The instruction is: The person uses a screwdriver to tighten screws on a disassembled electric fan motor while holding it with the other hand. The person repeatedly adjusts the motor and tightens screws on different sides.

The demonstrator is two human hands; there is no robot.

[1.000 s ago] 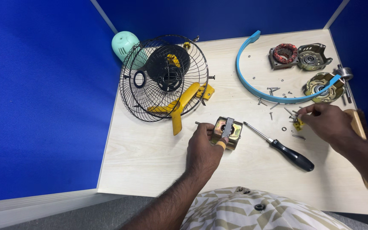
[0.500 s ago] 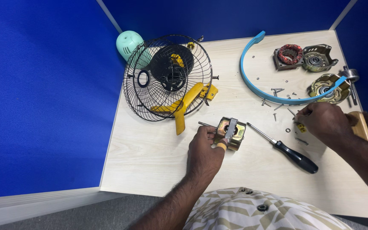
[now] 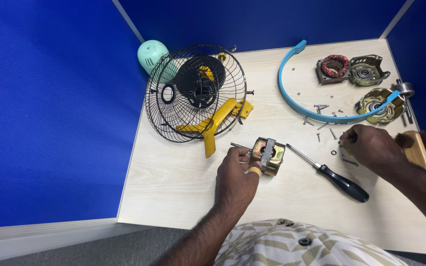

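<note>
- Two hands on the pale table (image 3: 173, 182): my left hand (image 3: 236, 177) has its fingers curled onto the small brass-coloured motor (image 3: 268, 155), gripping its near side.
- My right hand (image 3: 371, 146) lies knuckles-up, fingertips bent down among loose screws (image 3: 321, 123) — whether they pinch one, I cannot tell.
- Between the hands lies a black-handled screwdriver (image 3: 343, 183), tip toward the motor.
- Farther out — a black wire fan guard (image 3: 195, 93) over yellow blades (image 3: 213, 127), a blue curved band (image 3: 297, 101).
</note>
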